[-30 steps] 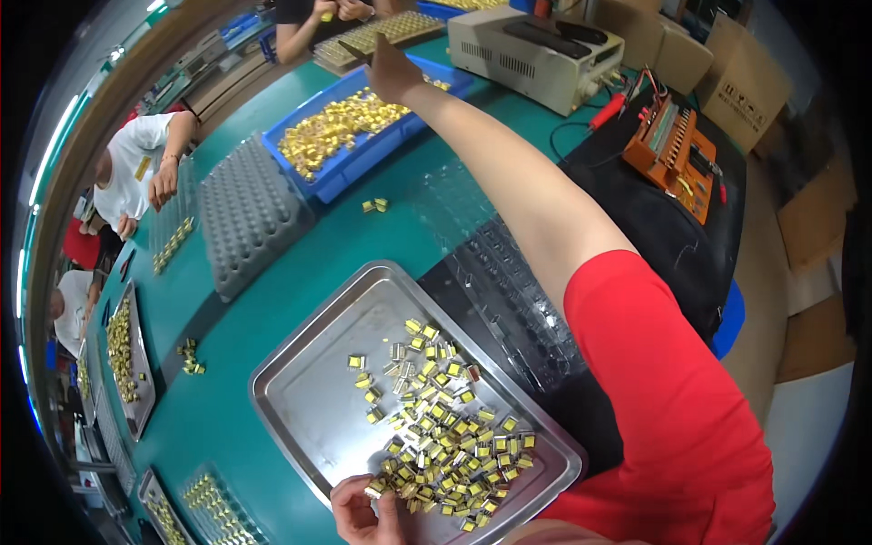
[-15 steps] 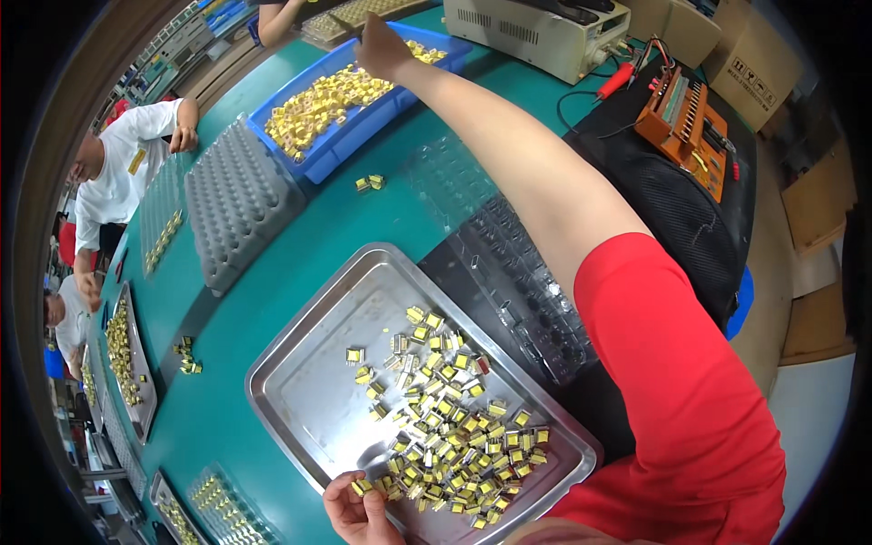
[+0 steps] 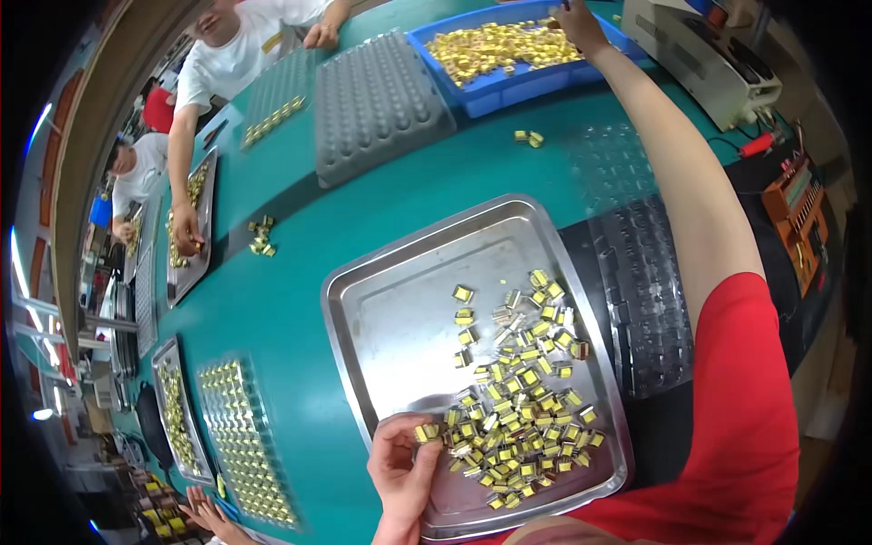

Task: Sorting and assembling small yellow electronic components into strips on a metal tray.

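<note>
My left hand [image 3: 404, 463] pinches a small yellow-wrapped transformer [image 3: 427, 433] between thumb and fingers, at the left side of a steel tray [image 3: 381, 313]. Many similar transformers [image 3: 527, 413] with metal cores lie heaped in the tray's right and near part. My right arm reaches far forward. At its end my right hand [image 3: 581, 32] is closed over the far side of a blue bin [image 3: 509, 97] filled with small yellow parts [image 3: 495, 50]. A dark bit shows at its fingertips, cut by the picture's edge, too little to name.
Clear plastic blister trays [image 3: 640, 291] lie right of the steel tray. A grey moulded tray [image 3: 377, 104] stands left of the bin. A beige instrument [image 3: 699, 64] and an orange tool box [image 3: 795, 218] are at right. Across the table, a co-worker's hand [image 3: 186, 232] reaches into another tray.
The view has turned left, so the table's things sit further right. My left hand keeps its transformer near the pile. A co-worker's hand now reaches into the tray at left.
</note>
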Tool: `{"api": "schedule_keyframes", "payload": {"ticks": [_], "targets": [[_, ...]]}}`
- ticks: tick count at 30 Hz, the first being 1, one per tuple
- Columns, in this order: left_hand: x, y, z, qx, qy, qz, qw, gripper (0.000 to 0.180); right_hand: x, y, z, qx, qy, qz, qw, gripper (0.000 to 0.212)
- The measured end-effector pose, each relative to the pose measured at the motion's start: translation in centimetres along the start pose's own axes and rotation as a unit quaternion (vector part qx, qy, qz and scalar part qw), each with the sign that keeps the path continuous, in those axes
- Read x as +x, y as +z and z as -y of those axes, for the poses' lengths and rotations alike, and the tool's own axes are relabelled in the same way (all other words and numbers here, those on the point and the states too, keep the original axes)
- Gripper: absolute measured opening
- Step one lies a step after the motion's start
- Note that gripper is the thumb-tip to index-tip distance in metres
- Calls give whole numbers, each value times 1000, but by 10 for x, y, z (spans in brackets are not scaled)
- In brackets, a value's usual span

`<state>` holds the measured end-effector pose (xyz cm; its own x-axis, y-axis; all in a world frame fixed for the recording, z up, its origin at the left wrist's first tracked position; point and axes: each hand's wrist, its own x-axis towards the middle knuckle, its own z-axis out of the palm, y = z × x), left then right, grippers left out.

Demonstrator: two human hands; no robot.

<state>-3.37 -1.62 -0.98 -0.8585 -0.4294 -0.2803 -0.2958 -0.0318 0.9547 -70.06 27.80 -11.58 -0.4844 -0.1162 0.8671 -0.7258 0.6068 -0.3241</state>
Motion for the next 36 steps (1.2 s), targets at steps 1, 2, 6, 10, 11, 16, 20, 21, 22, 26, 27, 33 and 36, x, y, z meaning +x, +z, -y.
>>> {"api": "schedule_keyframes", "payload": {"ticks": [1, 2, 6, 10, 11, 16, 20, 21, 22, 26, 27, 33, 36], "targets": [[1, 1, 7, 12, 28, 18, 999, 31, -9, 6, 6, -68, 112, 3, 991, 41], [-11, -5, 9, -13, 76, 69, 995, 28, 32, -36, -10, -137, 65, 0, 988, 55], [-20, -10, 5, -78, 68, 77, 992, 33, 48, -23, 31, -33, 250, -2, 968, 75], [-18, -2, -1, -5, 49, 43, 998, 30, 57, -42, 61, -96, 186, -116, 971, 78], [-14, -4, 0, 6, 41, 26, 999, 31, 40, -17, 94, 45, 251, -92, 962, 70], [-11, -6, 2, -5, 40, 41, 998, 32, 49, -38, 101, 48, 238, -122, 962, 47], [-7, -9, -1, -41, 36, 28, 998, 30, 44, -45, 82, 126, 243, -154, 949, 37], [-5, -10, 0, -60, 39, 37, 997, 29, 50, -60, 75, 172, 207, -151, 951, 40], [-5, -10, 1, -68, 49, 41, 996, 29, 52, -72, 72, 62, 205, -147, 966, 34], [-10, -12, 3, -74, 28, 51, 996, 30, 33, -93, 120, 159, 255, -116, 947, 31], [-8, -7, 2, -84, 22, 68, 994, 31, 35, -121, 118, 186, 245, -119, 944, 30], [-10, -10, 5, -47, 52, 85, 994, 34, -38, -225, 348, 351, 370, 120, 852, 28], [-15, -4, 2, -32, 103, 78, 991, 33, -84, -258, 415, 440, 302, 184, 825, 29]]}}
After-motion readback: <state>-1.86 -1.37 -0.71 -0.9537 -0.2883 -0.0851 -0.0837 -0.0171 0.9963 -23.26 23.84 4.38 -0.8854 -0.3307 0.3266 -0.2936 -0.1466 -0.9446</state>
